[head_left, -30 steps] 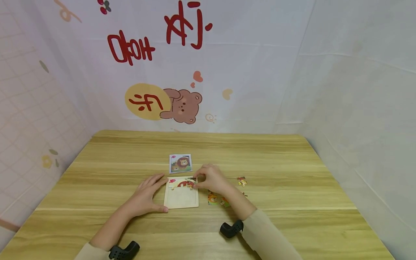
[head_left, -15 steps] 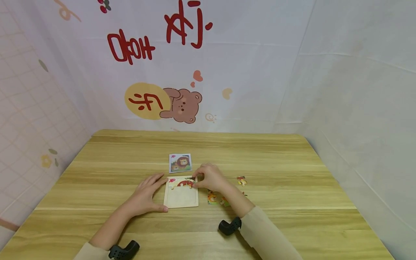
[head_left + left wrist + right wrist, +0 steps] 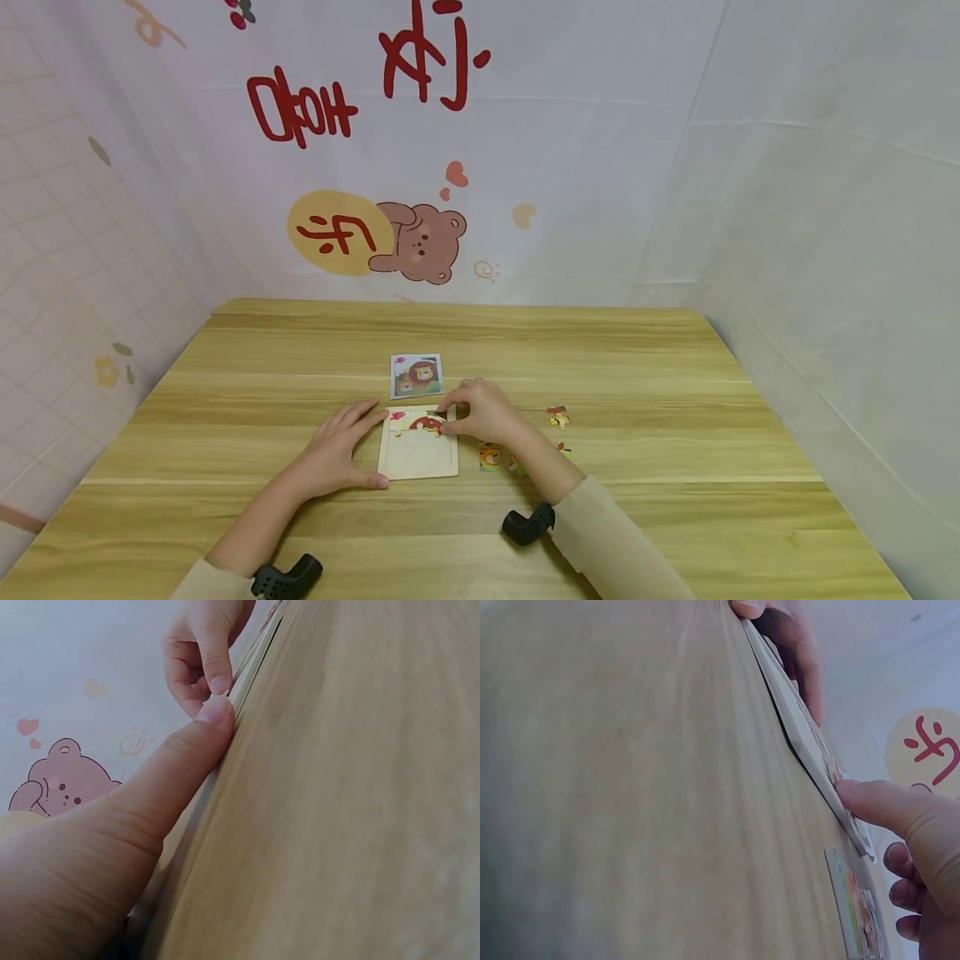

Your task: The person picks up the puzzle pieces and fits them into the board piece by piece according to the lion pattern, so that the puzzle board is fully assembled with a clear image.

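on a wooden table (image 3: 645, 375), a left hand (image 3: 337, 452), thumb and fingers apart, and a right hand (image 3: 482, 412), thumb and fingertip pinching, flank a puzzle tray (image 3: 418, 457); beyond lies a picture card (image 3: 416, 377), loose pieces (image 3: 490, 457) to the right, the pinched piece (image 3: 440, 419) at the tray's far right corner.

Wood-grain table (image 3: 660, 400); white backdrop (image 3: 585, 125) behind, printed with brown bear (image 3: 431, 246), red characters (image 3: 417, 58); gridded wall (image 3: 67, 225) left.
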A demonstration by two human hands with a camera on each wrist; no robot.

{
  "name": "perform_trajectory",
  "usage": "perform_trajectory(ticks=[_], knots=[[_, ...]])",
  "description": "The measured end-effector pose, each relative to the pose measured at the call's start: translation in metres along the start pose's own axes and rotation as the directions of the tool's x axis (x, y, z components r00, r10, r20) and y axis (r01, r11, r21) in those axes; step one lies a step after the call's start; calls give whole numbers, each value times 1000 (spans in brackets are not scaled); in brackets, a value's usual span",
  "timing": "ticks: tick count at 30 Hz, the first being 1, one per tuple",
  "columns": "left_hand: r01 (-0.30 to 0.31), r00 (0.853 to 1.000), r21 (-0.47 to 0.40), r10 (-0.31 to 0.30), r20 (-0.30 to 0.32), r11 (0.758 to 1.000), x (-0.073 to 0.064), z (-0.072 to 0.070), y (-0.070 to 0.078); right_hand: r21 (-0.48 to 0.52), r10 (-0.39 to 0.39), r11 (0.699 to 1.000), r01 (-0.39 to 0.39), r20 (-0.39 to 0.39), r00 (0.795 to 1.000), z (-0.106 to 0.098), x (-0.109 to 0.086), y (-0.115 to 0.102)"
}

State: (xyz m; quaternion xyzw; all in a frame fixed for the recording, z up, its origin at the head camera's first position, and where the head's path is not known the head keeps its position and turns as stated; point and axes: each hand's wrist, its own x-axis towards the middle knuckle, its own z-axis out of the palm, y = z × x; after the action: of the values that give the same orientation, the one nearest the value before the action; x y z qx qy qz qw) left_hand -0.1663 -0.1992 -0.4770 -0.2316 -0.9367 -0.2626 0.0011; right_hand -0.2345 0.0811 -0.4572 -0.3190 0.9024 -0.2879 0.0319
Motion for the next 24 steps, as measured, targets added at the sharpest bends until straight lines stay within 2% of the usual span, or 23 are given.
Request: perform_trajectory(ticks=[4,10,19,24], knots=[[0,1000,-3,0,2,1000,0,0,0,-21,-4,1000,3,-10,1000,1,0,-1],[1,1000,-3,-1,3,1000,0,0,0,-68,-66,996,64,-23,998,2,1,-4],[1,1000,1,-1,3,1000,0,1,1,-157,-44,987,43,-1,999,6,3,-6],[0,1000,-6,0,2,1000,0,0,2,-151,-20,988,19,-11,1000,7,2,-7]])
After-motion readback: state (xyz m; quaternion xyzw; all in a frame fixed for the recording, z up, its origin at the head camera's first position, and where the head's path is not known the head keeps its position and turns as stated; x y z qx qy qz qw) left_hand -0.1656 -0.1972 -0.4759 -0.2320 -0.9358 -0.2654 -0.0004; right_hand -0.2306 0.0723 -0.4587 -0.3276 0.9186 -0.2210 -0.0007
